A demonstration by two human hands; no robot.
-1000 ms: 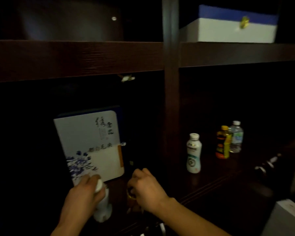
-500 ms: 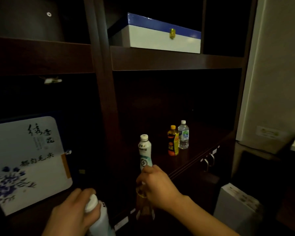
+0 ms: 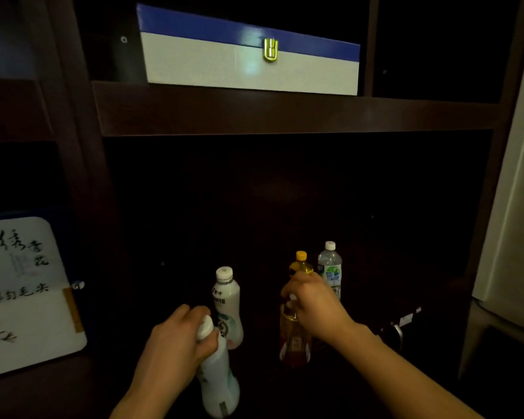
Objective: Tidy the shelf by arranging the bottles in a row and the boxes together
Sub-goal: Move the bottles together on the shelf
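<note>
Five bottles in all, gathered at the right-hand bay of the dark shelf (image 3: 285, 113). Three standing on its lower level: white bottle (image 3: 227, 306) nearest and leftmost, then yellow-capped bottle (image 3: 300, 263) and clear water bottle (image 3: 330, 270) just beside each other, farther back and to the right. Two more held, one per hand, probably to join that group and make the row.

Low and near, left hand (image 3: 176, 355) wrapped round the neck of a second white bottle (image 3: 218, 379), fingers (image 3: 191, 313) curled tight over the cap end. Tilted a little, base toward the near edge, apparently off the wood, though too dark to tell for certain. Gripped by the neck presumably for easy one-handed setting down.

Farther in, right hand (image 3: 315, 306) clamped from above on the top of an amber bottle (image 3: 294, 346), fingers (image 3: 294, 288) bunched together round the cap, none spread. Upright, base at or just above the wood; cannot tell whether touching. Partly hides the yellow-capped bottle behind.

Boxes well apart for now: blue-and-white box (image 3: 248, 65) with a brass clasp (image 3: 270, 49) on the upper level, white box with brush lettering (image 3: 28, 297) leaning in the left bay. Probably bottle row first, boxes afterwards
</note>
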